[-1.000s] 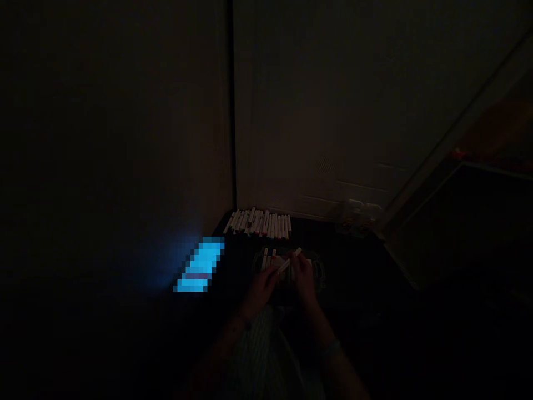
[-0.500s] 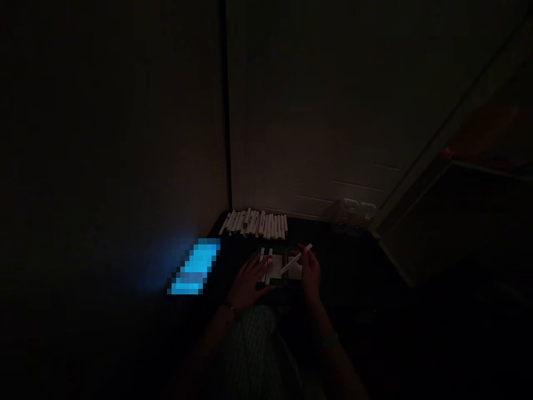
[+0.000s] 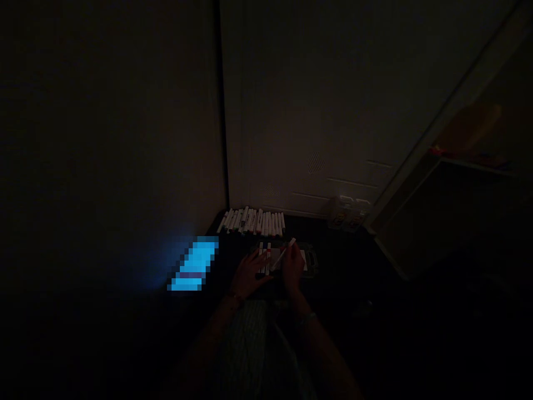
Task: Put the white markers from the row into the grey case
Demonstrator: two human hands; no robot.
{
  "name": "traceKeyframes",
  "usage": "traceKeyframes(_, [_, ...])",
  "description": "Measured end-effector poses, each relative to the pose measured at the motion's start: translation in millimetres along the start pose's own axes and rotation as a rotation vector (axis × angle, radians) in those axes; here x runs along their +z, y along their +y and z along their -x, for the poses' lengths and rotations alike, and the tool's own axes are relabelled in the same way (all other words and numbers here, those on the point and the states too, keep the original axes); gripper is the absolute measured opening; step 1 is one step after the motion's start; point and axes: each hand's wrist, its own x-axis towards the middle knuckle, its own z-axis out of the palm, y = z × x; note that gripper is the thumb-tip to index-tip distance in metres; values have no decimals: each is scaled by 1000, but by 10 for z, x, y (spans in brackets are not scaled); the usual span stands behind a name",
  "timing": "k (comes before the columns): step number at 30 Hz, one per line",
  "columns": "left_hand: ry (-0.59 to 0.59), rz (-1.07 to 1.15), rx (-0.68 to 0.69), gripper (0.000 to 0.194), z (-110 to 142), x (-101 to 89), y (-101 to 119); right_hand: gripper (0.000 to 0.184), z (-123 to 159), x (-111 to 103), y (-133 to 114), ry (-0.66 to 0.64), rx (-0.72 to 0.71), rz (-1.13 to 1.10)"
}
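The fingers of the right hand [image 3: 293,268] are pinched together on a slanted marker [image 3: 292,243], its upper end poking out above them and its lower end pointing down to the left. A light pinch near the middle would probably give the best control over that slant, with the wrist low and loose.

The fingers of the left hand [image 3: 249,272] are spread, palm down, at two white markers [image 3: 268,253] lying side by side in a shallow, see-through case [image 3: 313,255]. In this dark I cannot tell whether they press on them or only hover. Gentle, flat fingertips would likely steady those two without rolling them, and the thumb is best held clear of the slanted marker's lower end.

Pale paper [image 3: 305,259] shows in the case beside the right hand. Beyond, a row of markers [image 3: 251,222] lies packed on the dark table [image 3: 318,236], near the wall [image 3: 287,139]. Clear containers [image 3: 342,214] stand at the back right, and a glowing screen [image 3: 196,264] is off to the left; more light would help in judging colours.
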Motion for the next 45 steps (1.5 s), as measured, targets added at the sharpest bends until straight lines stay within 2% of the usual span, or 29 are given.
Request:
traceKeyframes(3, [47, 16, -19, 57, 16, -42, 53, 46, 0, -17, 48, 30, -14, 23])
traceKeyframes(5, [68, 29, -40, 66, 15, -77, 90, 43, -25, -18, 56, 18, -37, 45])
traceKeyframes(8, [79, 44, -68, 78, 3, -109, 120, 35, -117, -21, 17, -104, -96, 55])
traceKeyframes(14, [116, 43, -124, 82, -21, -64, 87, 26, -442, -152, -157, -371, -280, 169])
traceKeyframes(20, [108, -5, -65, 80, -12, -46, 61, 24, -594, -215, -274, -483, -482, 279])
traceKeyframes(26, [133, -70, -68, 80, -4, 24, 2, 23, -650, -135, -257, -588, -486, 451])
traceKeyframes(34, [171, -140, -66, 69, -5, 112, -40, 26, -651, -145, -188, -562, -463, 460])
traceKeyframes(37, [187, -151, -66, 59, -4, 154, -90, 30, -662, -133, -135, -547, -451, 472])
traceKeyframes(45, [188, -191, -96, 42, -45, 201, -125, 23, -700, -86, -149, -560, -461, 454])
